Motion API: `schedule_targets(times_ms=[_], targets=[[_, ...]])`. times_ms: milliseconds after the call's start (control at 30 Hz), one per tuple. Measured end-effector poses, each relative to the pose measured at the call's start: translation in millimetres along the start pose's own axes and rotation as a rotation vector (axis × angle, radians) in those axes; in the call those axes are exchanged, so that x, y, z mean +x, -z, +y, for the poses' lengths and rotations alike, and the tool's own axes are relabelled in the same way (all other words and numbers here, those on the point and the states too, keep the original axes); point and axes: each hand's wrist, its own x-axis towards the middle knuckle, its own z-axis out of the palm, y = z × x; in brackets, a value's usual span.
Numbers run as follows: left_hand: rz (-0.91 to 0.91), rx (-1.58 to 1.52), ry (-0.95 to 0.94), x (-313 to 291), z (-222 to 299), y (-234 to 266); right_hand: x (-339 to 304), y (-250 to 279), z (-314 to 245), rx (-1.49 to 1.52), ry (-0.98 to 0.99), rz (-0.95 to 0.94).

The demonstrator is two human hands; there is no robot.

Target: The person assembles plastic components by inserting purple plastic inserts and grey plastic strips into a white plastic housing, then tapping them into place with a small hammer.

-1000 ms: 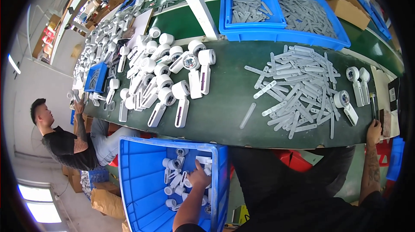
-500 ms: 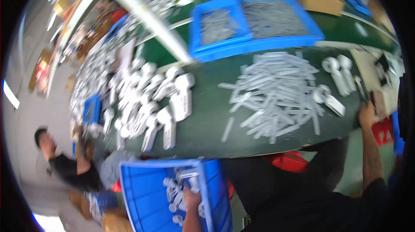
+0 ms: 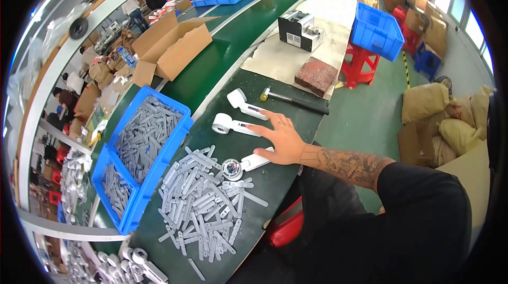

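Note:
My right hand (image 3: 286,138) reaches in from the right, open with its fingers spread. Its fingertips are over or beside the handles of two white round-headed plastic housings, a far one (image 3: 246,105) and a nearer one (image 3: 233,124). Whether they touch cannot be made out. Below the thumb lies a third white housing (image 3: 256,159), with a ring-shaped inside showing at its round end. A hammer (image 3: 293,101) with a black grip rests just beyond the hand. Nearer, grey flat plastic strips (image 3: 203,204) lie in a loose pile. My left hand is out of the picture.
Blue trays (image 3: 186,120) of grey strips stand left of the pile. A reddish block (image 3: 317,76) and a small black machine (image 3: 300,31) sit farther along the bench. Beyond the bench edge, a blue crate (image 3: 377,32) rests on red stools (image 3: 361,67). An open carton (image 3: 182,51) stands behind.
The view has swung right. My right hand has gone from the bench end near the hammer to the white housings. My left hand, earlier in a blue bin, has left the view.

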Motion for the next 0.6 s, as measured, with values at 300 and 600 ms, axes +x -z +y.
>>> schedule_targets(times_ms=[300,600], targets=[[0.027,0.275,-0.361,50,199,106,-2,-66,17,0.238,0.331,-0.051],[-0.061,0.396,-0.783,110,352,106,61,-81,38,0.073,0.044,0.110]])
